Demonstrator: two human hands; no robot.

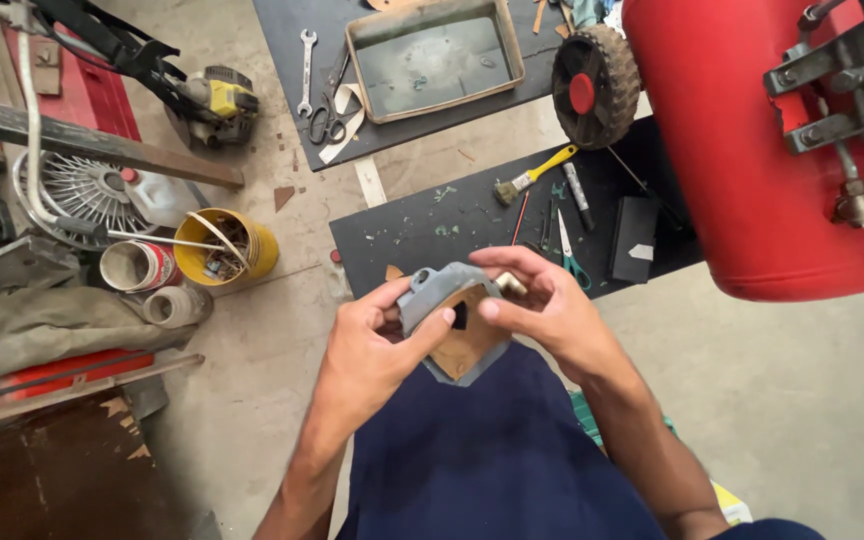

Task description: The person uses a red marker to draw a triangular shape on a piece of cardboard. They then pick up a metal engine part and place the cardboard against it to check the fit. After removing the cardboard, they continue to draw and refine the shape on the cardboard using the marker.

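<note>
Both hands hold one grey metal part (440, 290) with a brown flat gasket-like sheet (469, 342) laid against its face, above my dark blue lap. My left hand (372, 345) grips its left side, thumb pressed on the sheet near a small dark hole. My right hand (542, 305) holds the right side, fingers curled over the top edge by a small brass fitting (510, 285).
A black mat (472, 225) on the concrete floor carries a yellow-handled brush (534, 176), scissors (570, 255) and a black block (635, 238). A red tank (752, 140) with a wheel (594, 85) stands right. A yellow bucket (227, 245), cans and a metal tray (434, 55) lie left and behind.
</note>
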